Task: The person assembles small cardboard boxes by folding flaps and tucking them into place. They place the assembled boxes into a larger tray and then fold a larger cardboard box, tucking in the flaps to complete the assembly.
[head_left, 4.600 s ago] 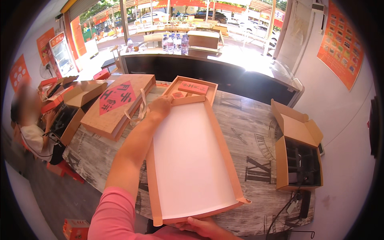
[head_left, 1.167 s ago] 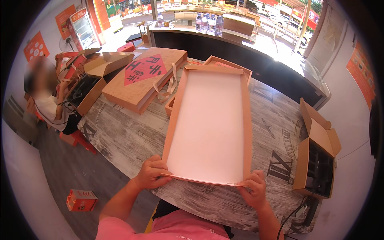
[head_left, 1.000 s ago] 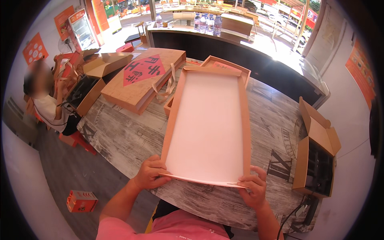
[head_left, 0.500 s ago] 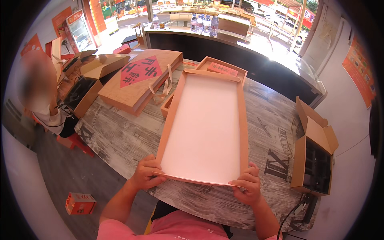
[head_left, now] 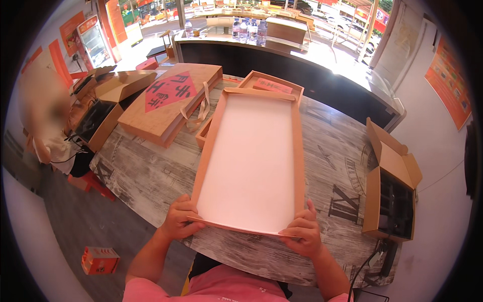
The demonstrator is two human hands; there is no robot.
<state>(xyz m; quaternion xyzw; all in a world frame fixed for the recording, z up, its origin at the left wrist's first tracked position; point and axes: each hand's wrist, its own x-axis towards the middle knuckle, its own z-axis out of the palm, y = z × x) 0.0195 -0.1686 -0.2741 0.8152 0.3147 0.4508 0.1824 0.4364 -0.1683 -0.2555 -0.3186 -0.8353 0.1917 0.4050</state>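
Note:
Between my hands is a long, shallow cardboard box lid (head_left: 246,161), kraft brown on its sides and white inside, its open face up toward me. My left hand (head_left: 179,217) grips the near left corner, and my right hand (head_left: 305,230) grips the near right corner, thumb and fingers pressed on the edge. The flap at the near edge looks folded outward. At its far end the lid overlaps a brown box tray (head_left: 297,91), which holds a red-labelled piece (head_left: 273,85). Most of that tray is hidden beneath the lid.
To the left lies a large brown gift box (head_left: 143,118) with a red diamond label and ribbon handle. Open cartons with black inserts stand at the left (head_left: 103,121) and right (head_left: 390,201). A person (head_left: 50,110) sits at the left. Bottles (head_left: 249,29) stand on the counter beyond.
My view has shifted slightly, so the scene sits a little further left. Both hands keep their hold on the lid's near corners. The seated person's arm has moved.

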